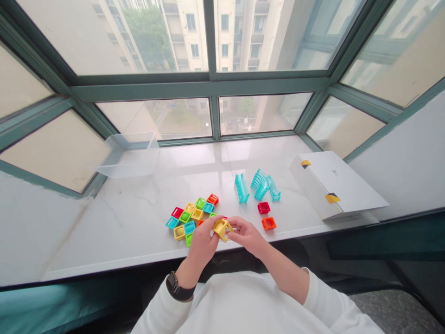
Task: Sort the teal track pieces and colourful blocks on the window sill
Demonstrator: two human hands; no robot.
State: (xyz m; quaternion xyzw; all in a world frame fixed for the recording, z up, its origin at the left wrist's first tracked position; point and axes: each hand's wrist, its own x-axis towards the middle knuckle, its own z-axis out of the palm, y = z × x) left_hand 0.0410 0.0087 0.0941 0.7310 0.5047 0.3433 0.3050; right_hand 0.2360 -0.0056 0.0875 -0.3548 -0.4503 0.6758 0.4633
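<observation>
Between both hands, just over the front edge of the white sill, is a yellow hollow toy block (221,228) with open sides. My left hand (203,241), wearing a black watch, is closed on its left side. The fingers of my right hand (247,235) pinch it from the right. Just beyond my left hand lies a cluster of similar blocks in several colours, among them a yellow block (179,232), a blue block (189,227) and a green block (185,216). My fingers partly hide the cluster's near right end.
A red block (263,208) and an orange block (269,223) sit right of my hands. Behind them lie a straight turquoise track piece (242,189) and a stack of curved ones (260,184). A clear plastic bin (139,160) stands back left, a white box (340,181) at right.
</observation>
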